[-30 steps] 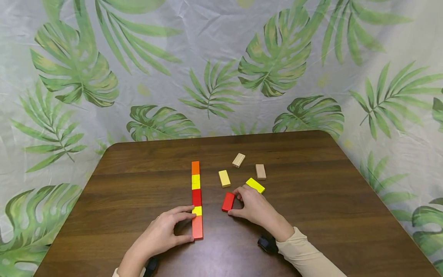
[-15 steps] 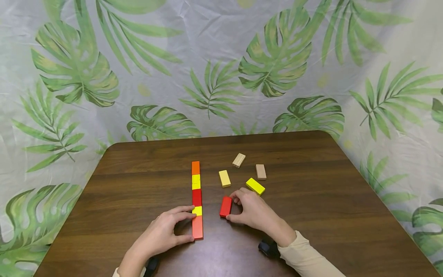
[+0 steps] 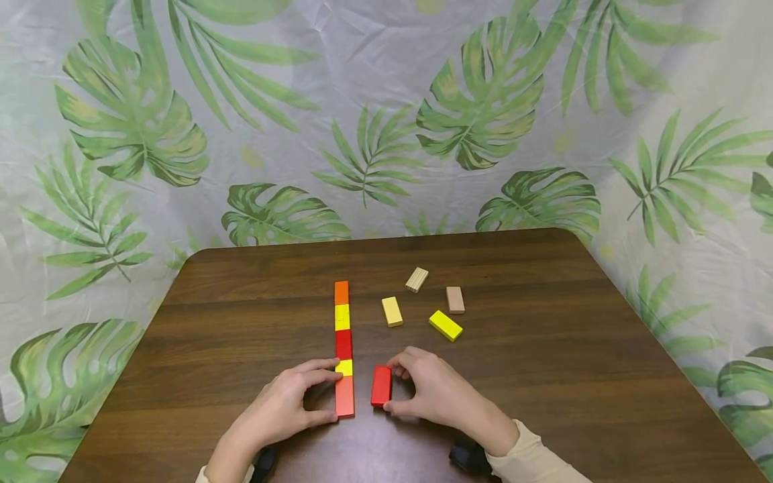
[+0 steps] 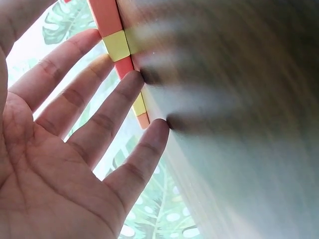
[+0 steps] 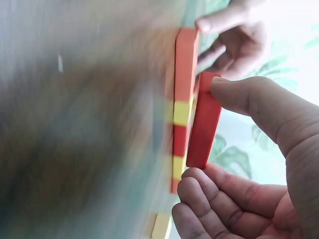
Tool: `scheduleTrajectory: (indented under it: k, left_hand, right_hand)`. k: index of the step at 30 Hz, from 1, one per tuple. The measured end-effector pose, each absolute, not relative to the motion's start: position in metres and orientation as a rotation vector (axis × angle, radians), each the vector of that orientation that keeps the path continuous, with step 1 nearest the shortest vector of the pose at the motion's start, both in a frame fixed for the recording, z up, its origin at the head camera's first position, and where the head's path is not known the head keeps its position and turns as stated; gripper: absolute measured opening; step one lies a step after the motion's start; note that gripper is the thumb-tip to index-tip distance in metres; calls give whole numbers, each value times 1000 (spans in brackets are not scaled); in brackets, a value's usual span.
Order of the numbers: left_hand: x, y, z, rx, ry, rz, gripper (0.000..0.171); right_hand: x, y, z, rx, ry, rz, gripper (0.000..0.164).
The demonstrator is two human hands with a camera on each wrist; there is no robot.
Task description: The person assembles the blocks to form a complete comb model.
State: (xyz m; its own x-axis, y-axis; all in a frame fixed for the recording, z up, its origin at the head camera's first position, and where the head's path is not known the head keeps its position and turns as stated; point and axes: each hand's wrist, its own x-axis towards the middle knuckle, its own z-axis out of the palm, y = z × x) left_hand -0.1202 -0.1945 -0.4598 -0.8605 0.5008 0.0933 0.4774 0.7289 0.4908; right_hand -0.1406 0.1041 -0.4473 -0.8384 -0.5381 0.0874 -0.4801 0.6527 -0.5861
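Observation:
A straight row of blocks runs away from me: a salmon block (image 3: 345, 399) nearest, then a yellow block (image 3: 345, 367), a dark red block (image 3: 343, 345), another yellow block (image 3: 341, 317) and an orange block (image 3: 341, 292) at the far end. My left hand (image 3: 286, 404) rests along the row's left side, fingers spread and fairly straight, tips at the salmon and near yellow blocks. Just right of the row, my right hand (image 3: 443, 392) pinches a bright red block (image 5: 205, 122) by its two ends, between thumb and fingertips. That block lies roughly parallel to the row, a small gap away.
Loose blocks lie beyond the right hand on the brown table (image 3: 543, 349): a pale yellow block (image 3: 392, 312), a striped wood block (image 3: 417, 280), a pinkish-tan block (image 3: 455, 300) and a bright yellow block (image 3: 445, 325). A leaf-patterned cloth (image 3: 386, 121) hangs behind the table.
My right hand has brought the red block toward me and leftward, closer to the row, turning it more in line with the row. The left hand and the row have stayed put.

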Motion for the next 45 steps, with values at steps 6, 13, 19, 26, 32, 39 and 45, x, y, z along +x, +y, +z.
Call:
scheduleTrajectory:
  k: [6, 13, 19, 26, 32, 39, 45]
  left_hand:
    - [-120, -195, -460, 804, 2872, 797, 53]
    - [-121, -195, -460, 814, 2864, 806, 52]
    - [-121, -196, -459, 813, 2853, 811, 51]
    - [-121, -195, -458, 792, 2846, 826, 51]
    - [-121, -194, -458, 772, 2837, 831, 50]
    - [-121, -194, -459, 772, 2837, 831, 50]
    - [-121, -194, -460, 783, 2838, 834, 50]
  right_hand:
    - [-127, 99, -445, -960, 2736, -958, 46]
    - [-117, 94, -444, -987, 2702, -905, 44]
    - [-110, 88, -445, -1039, 2684, -851, 43]
    - [-105, 80, -447, -1094, 2685, -810, 40]
    - [-104, 74, -448, -1133, 2686, -783, 39]
    - [-102, 71, -450, -1189, 2668, -767, 40]
    - [-102, 69, -452, -1183, 2670, -752, 41]
